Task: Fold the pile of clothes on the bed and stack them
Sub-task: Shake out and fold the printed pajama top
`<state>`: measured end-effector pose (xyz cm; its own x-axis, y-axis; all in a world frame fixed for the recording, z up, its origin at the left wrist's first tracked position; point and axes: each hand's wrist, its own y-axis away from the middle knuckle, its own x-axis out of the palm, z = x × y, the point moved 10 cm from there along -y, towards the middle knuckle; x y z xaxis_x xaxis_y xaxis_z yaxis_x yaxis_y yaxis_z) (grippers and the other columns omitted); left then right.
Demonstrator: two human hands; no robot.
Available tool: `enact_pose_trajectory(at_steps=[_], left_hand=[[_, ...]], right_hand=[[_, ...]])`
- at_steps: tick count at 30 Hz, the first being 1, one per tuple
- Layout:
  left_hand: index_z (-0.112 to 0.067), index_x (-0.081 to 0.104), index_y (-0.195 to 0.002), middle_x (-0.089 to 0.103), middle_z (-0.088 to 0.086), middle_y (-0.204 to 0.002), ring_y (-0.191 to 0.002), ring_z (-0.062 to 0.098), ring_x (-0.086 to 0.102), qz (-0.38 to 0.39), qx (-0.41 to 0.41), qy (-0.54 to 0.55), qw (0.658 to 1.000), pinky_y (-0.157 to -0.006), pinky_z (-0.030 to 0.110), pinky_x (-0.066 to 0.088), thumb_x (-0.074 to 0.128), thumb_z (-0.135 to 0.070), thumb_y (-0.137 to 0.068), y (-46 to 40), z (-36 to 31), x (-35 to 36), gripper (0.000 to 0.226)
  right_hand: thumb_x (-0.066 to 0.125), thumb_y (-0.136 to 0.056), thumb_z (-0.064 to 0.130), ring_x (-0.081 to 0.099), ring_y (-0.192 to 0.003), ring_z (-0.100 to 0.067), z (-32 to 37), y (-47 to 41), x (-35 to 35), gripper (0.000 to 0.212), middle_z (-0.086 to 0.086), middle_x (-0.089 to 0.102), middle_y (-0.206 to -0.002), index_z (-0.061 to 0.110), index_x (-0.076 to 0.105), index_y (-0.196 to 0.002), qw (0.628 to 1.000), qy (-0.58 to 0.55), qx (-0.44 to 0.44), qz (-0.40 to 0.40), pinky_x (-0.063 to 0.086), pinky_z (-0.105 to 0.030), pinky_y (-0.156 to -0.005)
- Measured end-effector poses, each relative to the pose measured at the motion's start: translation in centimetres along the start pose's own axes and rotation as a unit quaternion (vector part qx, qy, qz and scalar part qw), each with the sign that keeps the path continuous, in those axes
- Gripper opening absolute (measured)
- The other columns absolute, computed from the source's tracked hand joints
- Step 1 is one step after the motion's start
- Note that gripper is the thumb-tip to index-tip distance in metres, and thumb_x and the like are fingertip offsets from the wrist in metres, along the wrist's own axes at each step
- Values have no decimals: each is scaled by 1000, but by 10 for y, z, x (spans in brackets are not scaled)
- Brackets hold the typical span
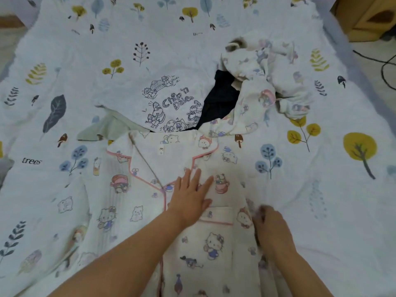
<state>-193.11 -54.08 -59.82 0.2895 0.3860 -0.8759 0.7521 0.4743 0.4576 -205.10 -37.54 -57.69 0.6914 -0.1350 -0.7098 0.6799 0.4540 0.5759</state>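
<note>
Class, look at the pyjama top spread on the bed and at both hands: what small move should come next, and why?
Probably the right hand, gripping the pyjama top at its right edge, should fold that side inward over the middle. The left hand already lies flat on the chest, pinning the cloth, and the top lies face up, not yet folded.
</note>
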Motion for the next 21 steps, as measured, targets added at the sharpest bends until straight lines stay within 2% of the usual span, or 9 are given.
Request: enact_pose_trajectory(at_steps=[5, 8, 9, 11, 13, 15, 17, 19, 21], left_hand=[[-34, -18, -145, -25, 8, -154, -138, 37, -26, 51, -16, -57, 997, -113, 50, -10, 19, -52, -97, -11, 2, 21, 63], [-34, -18, -145, -26, 9, -153, -138, 38, -26, 42, -20, -62, 997, -113, 50, -10, 18, -52, -97, -12, 0, 22, 63], [-34, -18, -145, -25, 9, -154, -138, 38, -26, 41, -20, -60, 997, -113, 50, -10, 18, -52, -97, -12, 0, 21, 63], [-34, -17, -145, -24, 9, -154, -138, 38, -25, 36, -17, -54, 998, -113, 50, -10, 18, -52, -97, -12, -1, 20, 63], [-33, -15, -146, -22, 9, -155, -139, 38, -24, 29, -19, -41, 999, -113, 49, -10, 17, -51, -97, -11, -2, 17, 61], [-32, -13, -147, -20, 9, -155, -139, 38, -23, 17, -20, -31, 999, -114, 50, -9, 16, -50, -97, -10, -3, 13, 60], [-31, -12, -147, -18, 10, -156, -140, 39, -21, 9, -17, -39, 999, -114, 50, -7, 18, -49, -98, -9, -5, 10, 60], [-29, -8, -148, -15, 11, -156, -140, 40, -18, 12, -19, -43, 999, -114, 50, -5, 20, -47, -98, -6, -5, 9, 60], [-21, 10, -149, 2, 16, -157, -142, 43, -4, -11, -25, -28, 999, -115, 52, 4, 24, -43, -97, -5, -5, 0, 58]], right_hand=[[54, -90, 36, 46, -58, -9, -9, -2, 19, 31, 3, 50, -65, 15, 48, -68, 995, -8, -4, 96, 35, -23, -53], [63, -83, 28, 43, -49, -9, -13, 2, 24, 34, 0, 48, -56, 12, 48, -57, 983, -67, 28, 167, 33, -20, -46], [64, -82, 26, 44, -51, -10, -14, 1, 13, 31, -1, 50, -59, 10, 50, -60, 988, -64, 29, 139, 33, -22, -48], [62, -82, 25, 46, -56, -12, -13, 0, -38, 25, 0, 52, -63, 8, 51, -68, 998, -47, 20, -30, 33, -27, -51], [61, -85, 25, 45, -58, -17, -4, 18, -94, 22, 1, 48, -64, 9, 49, -77, 972, -61, -2, -227, 31, -31, -53], [59, -88, 27, 45, -61, -22, 13, 35, -112, 23, 2, 46, -64, 10, 46, -80, 947, -29, -63, -314, 29, -32, -54], [53, -92, 33, 51, -77, -25, 21, 28, -80, 19, -2, 53, -78, 14, 51, -92, 965, 50, -101, -236, 36, -34, -60], [45, -94, 41, 51, -102, -24, 3, 18, -26, 33, -5, 57, -106, 21, 53, -120, 988, 109, -86, -61, 41, -34, -80], [43, -97, 34, 50, -108, -18, -12, 25, -21, 36, -5, 56, -119, 22, 52, -130, 996, 14, -84, -16, 37, -25, -85]])
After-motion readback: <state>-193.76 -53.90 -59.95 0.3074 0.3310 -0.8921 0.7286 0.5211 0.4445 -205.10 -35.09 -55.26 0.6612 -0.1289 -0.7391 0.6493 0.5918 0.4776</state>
